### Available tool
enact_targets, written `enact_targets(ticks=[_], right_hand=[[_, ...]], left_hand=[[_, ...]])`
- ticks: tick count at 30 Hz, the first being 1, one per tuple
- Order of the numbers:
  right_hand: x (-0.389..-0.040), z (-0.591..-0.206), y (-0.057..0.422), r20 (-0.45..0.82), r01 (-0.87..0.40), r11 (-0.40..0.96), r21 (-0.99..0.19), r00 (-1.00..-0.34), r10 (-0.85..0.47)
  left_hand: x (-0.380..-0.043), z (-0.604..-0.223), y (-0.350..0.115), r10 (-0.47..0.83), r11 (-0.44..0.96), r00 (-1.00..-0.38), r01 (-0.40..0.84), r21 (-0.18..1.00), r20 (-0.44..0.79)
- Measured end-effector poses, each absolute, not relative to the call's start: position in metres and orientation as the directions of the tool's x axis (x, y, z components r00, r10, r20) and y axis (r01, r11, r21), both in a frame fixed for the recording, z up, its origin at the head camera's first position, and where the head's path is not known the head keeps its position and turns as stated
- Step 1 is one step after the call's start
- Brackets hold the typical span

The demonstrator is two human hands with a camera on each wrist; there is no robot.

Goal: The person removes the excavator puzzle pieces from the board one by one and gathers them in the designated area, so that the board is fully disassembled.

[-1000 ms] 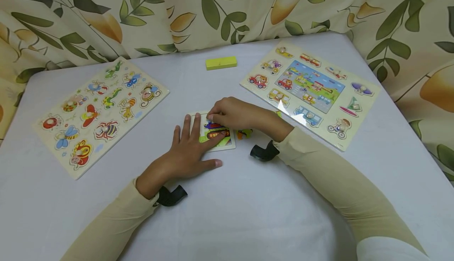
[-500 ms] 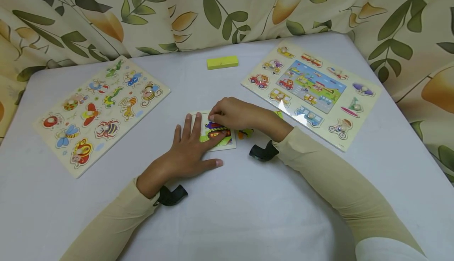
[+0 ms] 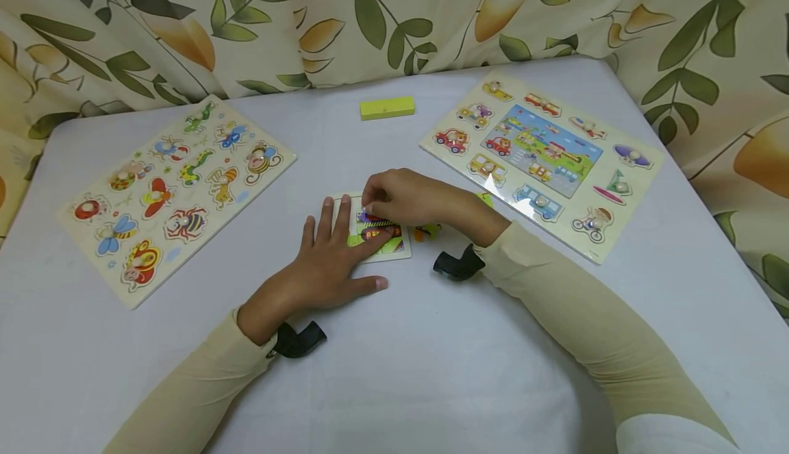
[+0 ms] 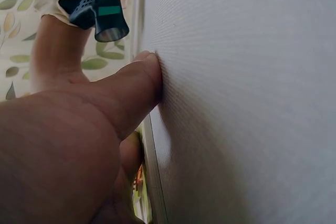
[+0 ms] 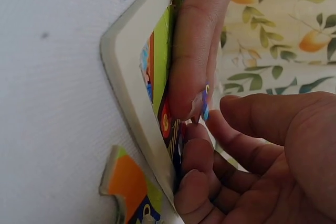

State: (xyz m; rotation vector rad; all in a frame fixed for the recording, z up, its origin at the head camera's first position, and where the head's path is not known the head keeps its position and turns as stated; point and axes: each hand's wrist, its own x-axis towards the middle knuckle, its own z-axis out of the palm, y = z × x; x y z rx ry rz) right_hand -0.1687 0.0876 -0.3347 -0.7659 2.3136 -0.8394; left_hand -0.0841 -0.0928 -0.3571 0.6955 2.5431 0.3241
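A small jigsaw puzzle in a pale frame (image 3: 388, 258) lies mid-table. My left hand (image 3: 323, 269) spreads over its left part, index finger reaching across the picture and thumb on the cloth. My right hand (image 3: 409, 197) bends over the puzzle's upper right, its thumb and index finger pinching a small blue puzzle piece (image 5: 206, 109) close above the picture. In the right wrist view, the left index finger partly hides that piece. A loose orange and green puzzle piece (image 5: 126, 179) lies just outside the frame. In the left wrist view, the left thumb (image 4: 144, 80) touches the cloth.
An insect peg board (image 3: 179, 197) lies on the left, a vehicle peg board (image 3: 600, 200) on the right. A yellow-green block (image 3: 387, 108) stands at the back. Another green piece (image 3: 485, 198) shows beyond the right wrist. A leaf-patterned curtain (image 3: 345, 29) borders the white-covered table.
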Motion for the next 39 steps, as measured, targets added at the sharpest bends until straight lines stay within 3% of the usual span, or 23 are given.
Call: enact_targets(ticks=[17, 39], right_hand=[[-0.1713, -0.3402, 0.0885, -0.169, -0.354, 0.506, -0.787, -0.664, -0.728], [-0.1702, -0.3359, 0.0922, -0.195, -0.219, 0.489, -0.844, -0.723, -0.662]], left_hand=[[-0.0846, -0.3567, -0.0922, 0.521, 0.849, -0.755, 0.41, 0.333, -0.398], [-0.0851, -0.3575, -0.0918, 0.518, 0.85, -0.759, 0.403, 0.34, -0.395]])
